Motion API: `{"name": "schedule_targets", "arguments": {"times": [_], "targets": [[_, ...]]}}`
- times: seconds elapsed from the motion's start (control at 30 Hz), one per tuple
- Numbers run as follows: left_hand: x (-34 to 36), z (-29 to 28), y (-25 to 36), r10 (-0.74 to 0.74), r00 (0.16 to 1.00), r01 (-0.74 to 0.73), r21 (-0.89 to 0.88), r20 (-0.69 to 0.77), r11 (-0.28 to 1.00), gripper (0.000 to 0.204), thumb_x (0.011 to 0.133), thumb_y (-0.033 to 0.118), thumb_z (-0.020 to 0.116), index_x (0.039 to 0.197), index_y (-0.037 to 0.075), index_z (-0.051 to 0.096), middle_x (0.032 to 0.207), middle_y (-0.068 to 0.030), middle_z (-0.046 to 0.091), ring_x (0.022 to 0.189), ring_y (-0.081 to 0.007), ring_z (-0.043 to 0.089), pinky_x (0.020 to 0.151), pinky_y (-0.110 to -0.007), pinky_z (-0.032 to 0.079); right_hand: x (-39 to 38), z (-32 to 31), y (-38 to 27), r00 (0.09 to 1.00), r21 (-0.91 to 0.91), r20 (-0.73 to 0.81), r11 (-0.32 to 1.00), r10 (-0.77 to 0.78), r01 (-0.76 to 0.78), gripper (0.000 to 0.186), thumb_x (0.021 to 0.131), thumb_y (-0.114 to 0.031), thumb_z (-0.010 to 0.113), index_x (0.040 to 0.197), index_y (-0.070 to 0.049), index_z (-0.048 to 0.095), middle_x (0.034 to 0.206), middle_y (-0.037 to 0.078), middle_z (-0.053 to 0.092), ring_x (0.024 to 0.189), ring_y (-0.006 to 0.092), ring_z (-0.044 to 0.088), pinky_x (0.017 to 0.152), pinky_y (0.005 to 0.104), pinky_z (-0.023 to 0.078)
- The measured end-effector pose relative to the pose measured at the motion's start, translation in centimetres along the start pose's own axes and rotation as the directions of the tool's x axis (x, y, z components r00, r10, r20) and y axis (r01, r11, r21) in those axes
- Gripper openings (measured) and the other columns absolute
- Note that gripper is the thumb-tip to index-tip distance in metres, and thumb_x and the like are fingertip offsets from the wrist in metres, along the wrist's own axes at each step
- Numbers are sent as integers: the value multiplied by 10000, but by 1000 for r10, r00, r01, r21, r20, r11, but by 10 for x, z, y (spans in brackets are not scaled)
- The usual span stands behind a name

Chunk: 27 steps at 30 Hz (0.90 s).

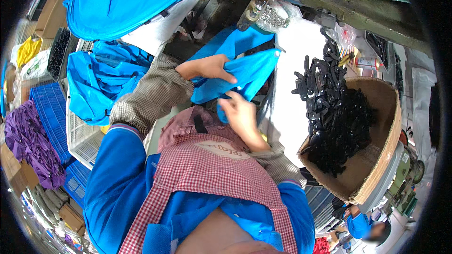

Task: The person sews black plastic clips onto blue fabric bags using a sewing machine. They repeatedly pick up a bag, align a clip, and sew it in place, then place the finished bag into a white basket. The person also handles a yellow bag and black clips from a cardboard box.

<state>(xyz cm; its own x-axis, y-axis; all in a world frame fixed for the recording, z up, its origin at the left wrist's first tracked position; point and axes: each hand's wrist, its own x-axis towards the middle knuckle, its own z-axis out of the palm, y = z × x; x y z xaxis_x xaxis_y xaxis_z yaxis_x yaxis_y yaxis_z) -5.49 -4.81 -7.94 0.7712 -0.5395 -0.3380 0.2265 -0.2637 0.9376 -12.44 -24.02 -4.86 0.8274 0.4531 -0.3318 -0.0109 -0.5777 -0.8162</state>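
Note:
In front of my apron, a bright blue fabric piece (256,68) hangs in folds beside the white table. My left hand (212,68) is closed on its upper left part, thumb lying over the cloth. Just below, my right hand (240,113) is at the lower edge of the cloth, fingers bent and smeared by motion. A bit of blue shows beside its fingertips, but whether they grip it I cannot make out. Small pale round spots, perhaps snaps, show at the cloth's right corner and near its lower edge.
On the white table (292,42), black plastic parts (325,94) spill from a cardboard box (383,146). A bag of small metal pieces (275,16) sits at the back, below a green machine (367,14). Blue bags (101,75) fill a white crate (82,136) at left. Another person (362,226) is behind, lower right.

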Motion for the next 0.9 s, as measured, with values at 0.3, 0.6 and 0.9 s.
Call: {"name": "schedule_targets", "arguments": {"times": [0.3, 0.6, 0.9], "targets": [[6, -1, 51, 121, 956, -142, -61, -266, 988, 456, 815, 349, 620, 1036, -48, 579, 857, -84, 635, 782, -115, 572, 707, -286, 467, 77, -71, -2, 976, 705, -214, 685, -40, 182, 242, 820, -110, 625, 1011, 25, 565, 942, 59, 611, 795, 113, 558, 728, 247, 462], [13, -27, 59, 185, 962, -238, -289, -198, 927, 403, 727, 135, 698, 1070, -31, 568, 933, -54, 623, 822, -111, 567, 751, -273, 465, 102, -86, -38, 992, 622, -118, 775, -43, 108, 352, 765, -191, 697, 1023, 11, 572, 913, 70, 620, 770, 115, 572, 713, 254, 475], [23, -71, 89, 95, 986, -143, -413, -135, 900, 357, 765, 235, 673, 1020, -7, 612, 899, -66, 639, 768, -136, 593, 726, -274, 467, 135, -106, -66, 993, 686, -112, 721, -30, 99, 283, 804, -188, 643, 1006, 3, 591, 922, 73, 623, 789, 149, 586, 734, 287, 477]]}}
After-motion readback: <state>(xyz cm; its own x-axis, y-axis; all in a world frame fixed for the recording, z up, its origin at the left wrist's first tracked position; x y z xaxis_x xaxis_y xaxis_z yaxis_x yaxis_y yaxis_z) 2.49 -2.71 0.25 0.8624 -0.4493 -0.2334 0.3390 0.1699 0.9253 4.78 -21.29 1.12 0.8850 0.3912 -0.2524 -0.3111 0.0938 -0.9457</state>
